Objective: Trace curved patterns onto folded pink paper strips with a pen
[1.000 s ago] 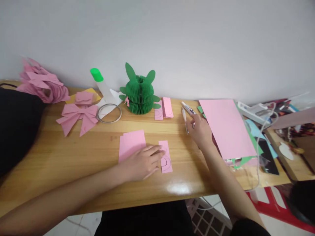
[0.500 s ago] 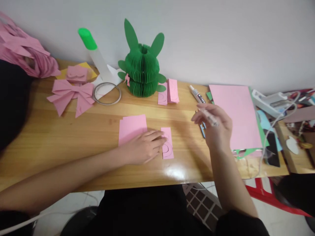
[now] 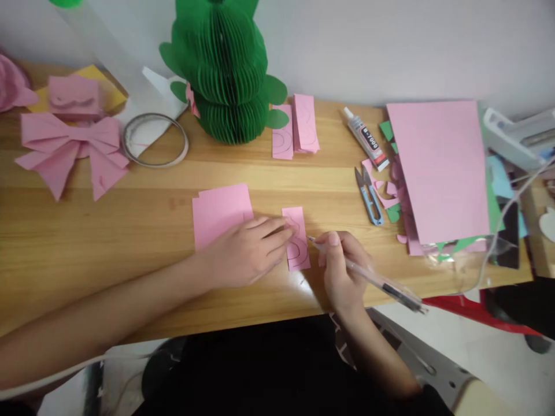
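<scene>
A small pink paper strip [image 3: 298,254] with curved pen lines lies on the wooden table. My left hand [image 3: 254,248] rests flat over its left edge, fingers stretched out, with the forearm reaching in from the left. Partly under that hand is a stack of pink paper sheets [image 3: 221,211]. On the other side, my right hand [image 3: 344,268] is closed around a clear gel pen [image 3: 381,284]. The pen tip points left, just beside the strip's right edge; I cannot tell whether it touches the table.
Behind stands a green honeycomb paper figure [image 3: 223,69], with pink cut strips [image 3: 306,124] beside it. At left are a pink paper bow [image 3: 71,144] and a tape roll [image 3: 184,151]. Rightward lie a glue tube [image 3: 366,138], blue thread snips [image 3: 370,202] and a pink paper stack [image 3: 442,173].
My right hand has come down and left with the pen, bringing its tip beside the strip. The view has tilted down and shifted right. My left hand stays on the strip.
</scene>
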